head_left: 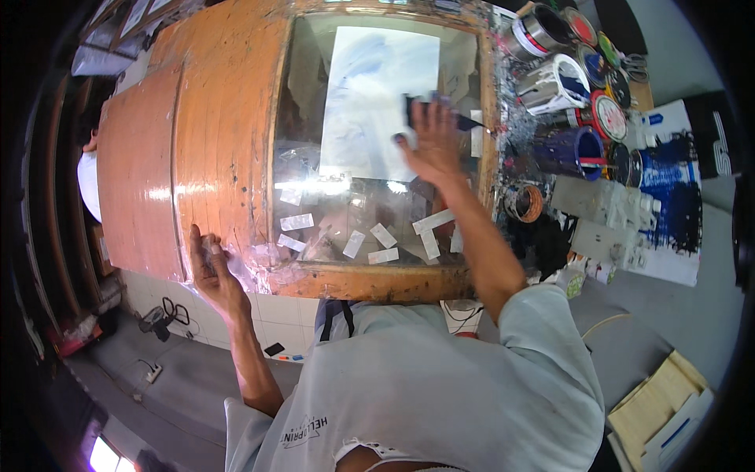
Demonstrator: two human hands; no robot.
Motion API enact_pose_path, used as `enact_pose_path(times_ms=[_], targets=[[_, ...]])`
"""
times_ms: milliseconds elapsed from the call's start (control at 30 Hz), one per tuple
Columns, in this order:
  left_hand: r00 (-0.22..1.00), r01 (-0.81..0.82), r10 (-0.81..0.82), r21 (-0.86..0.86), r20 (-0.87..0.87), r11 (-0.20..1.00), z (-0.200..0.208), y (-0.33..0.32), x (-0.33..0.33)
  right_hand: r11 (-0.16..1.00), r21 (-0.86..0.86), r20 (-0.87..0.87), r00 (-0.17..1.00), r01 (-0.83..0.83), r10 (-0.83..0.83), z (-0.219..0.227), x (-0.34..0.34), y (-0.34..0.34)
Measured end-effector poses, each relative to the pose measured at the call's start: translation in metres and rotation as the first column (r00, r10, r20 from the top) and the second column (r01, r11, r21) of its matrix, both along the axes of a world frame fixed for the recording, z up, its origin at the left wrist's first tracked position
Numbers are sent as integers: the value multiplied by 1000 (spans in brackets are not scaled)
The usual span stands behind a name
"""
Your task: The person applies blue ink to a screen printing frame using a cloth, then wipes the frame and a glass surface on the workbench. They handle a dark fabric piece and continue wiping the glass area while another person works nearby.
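The right hand (pixel 436 145) spreads its fingers over one black cloth (pixel 465 123) at the right edge of one white sheet (pixel 373 102), though whether they clamp it cannot be made out. The left hand (pixel 214 275) is held with fingers apart near the wooden table's (pixel 220 118) edge; at least seven pale strips (pixel 297 222) lie on one glass panel (pixel 409 206).

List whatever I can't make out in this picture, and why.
Head view: full shape of the dark item; the blurred right hand covers part.
Head view: part of the white sheet; that hand and item hide it.
Head view: most of the other person; the brown board hides the rest.
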State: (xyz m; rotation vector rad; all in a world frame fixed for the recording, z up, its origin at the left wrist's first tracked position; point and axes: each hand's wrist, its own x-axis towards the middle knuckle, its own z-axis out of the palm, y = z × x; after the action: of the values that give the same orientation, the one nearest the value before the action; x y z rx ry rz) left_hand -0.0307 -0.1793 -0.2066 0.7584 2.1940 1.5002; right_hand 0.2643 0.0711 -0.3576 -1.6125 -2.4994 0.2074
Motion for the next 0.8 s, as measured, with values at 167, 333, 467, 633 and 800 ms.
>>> enact_pose_path(times_ms=[167,333,467,633,800], targets=[[954,-84,28,179,297,980,0,-1,-23,908,-196,-187,923,-370,335,19,-50,-102],[786,-202,-14,278,618,939,2,-41,-65,966,-17,-83,962,260,-260,3,-19,53],[767,-274,76,218,637,937,1,-56,-83,962,-216,-283,954,-166,101,-10,-133,-24],[915,-253,215,71,340,965,12,-51,-69,938,-70,-150,933,-340,327,-13,-194,48],[937,-292,270,74,221,954,8,-75,-81,993,-9,-120,986,116,-116,-26,-147,163]])
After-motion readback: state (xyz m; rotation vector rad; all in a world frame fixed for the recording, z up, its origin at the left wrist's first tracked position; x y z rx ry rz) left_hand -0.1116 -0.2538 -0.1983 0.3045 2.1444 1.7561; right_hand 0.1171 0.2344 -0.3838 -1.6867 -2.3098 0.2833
